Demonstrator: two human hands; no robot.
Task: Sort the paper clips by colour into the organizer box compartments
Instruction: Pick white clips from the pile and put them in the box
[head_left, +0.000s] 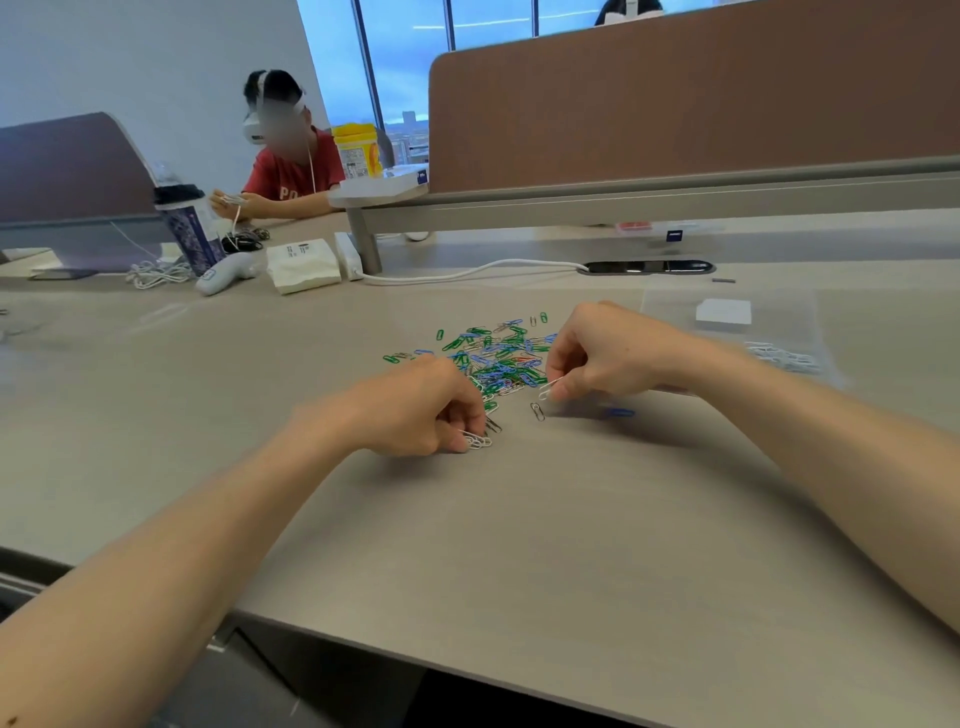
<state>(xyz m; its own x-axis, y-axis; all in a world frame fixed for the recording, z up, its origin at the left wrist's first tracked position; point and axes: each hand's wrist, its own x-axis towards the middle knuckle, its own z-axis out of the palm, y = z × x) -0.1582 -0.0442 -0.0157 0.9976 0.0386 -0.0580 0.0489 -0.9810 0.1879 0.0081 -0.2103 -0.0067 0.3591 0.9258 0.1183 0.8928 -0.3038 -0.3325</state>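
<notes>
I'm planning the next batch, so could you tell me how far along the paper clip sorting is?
Early. Done: a few white clips lie on or in clear plastic at the right. In hand: the left hand holds a bunch of white clips, the right hand pinches a single white clip. Left: the unsorted green and blue pile on the desk.

- At 10 o'clock, the red cotton T-shirt (298, 174) of a seated person carries white letters "PO"; the rest cannot be read.
- Print on the white soft paper packet (304, 265) and on the yellow plastic canister (357, 150) is too blurred.
</notes>
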